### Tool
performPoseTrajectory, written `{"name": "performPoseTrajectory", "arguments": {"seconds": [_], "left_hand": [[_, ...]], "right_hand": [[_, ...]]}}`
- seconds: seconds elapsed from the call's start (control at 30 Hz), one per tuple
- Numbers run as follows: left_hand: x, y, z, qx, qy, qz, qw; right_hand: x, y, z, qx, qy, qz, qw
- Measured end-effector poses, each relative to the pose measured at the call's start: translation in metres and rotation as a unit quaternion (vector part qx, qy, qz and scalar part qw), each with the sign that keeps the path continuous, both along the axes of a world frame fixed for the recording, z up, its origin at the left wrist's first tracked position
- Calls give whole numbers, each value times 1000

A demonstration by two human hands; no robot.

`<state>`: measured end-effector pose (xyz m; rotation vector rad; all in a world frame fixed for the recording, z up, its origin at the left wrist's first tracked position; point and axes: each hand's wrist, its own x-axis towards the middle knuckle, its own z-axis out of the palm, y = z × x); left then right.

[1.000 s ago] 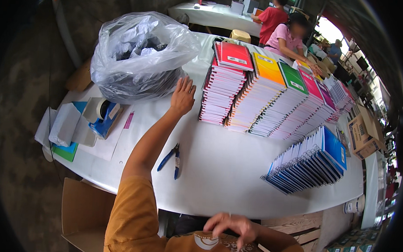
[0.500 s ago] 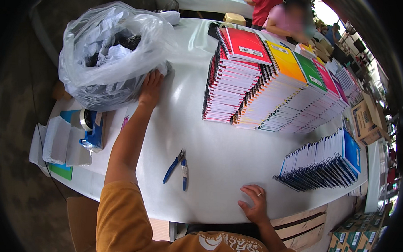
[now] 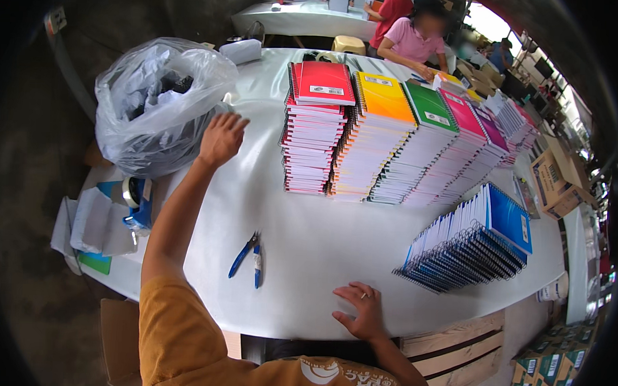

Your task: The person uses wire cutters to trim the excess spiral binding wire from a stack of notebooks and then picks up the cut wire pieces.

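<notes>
Leftward, away from the red notebooks (image 3: 318,125), the plastic bag (image 3: 155,113) had shifted since the earliest frame, and the right hand (image 3: 366,314) had come down from in front of the shirt (image 3: 182,325) to the desk (image 3: 306,261). Fingers of the left hand (image 3: 219,141) were released, loosely bent around nothing; whether they brushed the bag could not be told. The bag sat immediately to the left of those fingers and a little beyond them, round and bulging, with no clear long axis, its open mouth upward. That hand was plainly the nearer one; the right hand's fingers, spread and holding nothing, were well apart from the bag, close to the desk's near edge. To the near left of the left fingers stood a tape dispenser (image 3: 140,204). Between the two hands lay the cutters (image 3: 241,258), their long axis running from near to far. Right of the left fingers, across bare desk, rose the red notebooks; right of the right fingers, and farther off, stood the blue notebooks (image 3: 467,239).
</notes>
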<state>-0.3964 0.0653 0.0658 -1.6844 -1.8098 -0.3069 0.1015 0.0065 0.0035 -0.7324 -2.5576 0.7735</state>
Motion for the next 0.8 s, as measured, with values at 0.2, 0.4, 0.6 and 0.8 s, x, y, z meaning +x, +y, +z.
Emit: {"name": "performPoseTrajectory", "arguments": {"seconds": [0.2,0.4,0.6,0.8], "left_hand": [[-14,-109,94,129,-7,309,942],[24,-182,103,-166,-115,300,932],[79,-212,124,13,-74,250,965],[146,-204,98,-16,-249,111,962]], "right_hand": [[2,-1,0,-41,27,61,997],[3,-42,106,-190,258,446,836],[10,-165,213,-287,574,592,488],[25,-159,226,-329,527,617,483]]}}
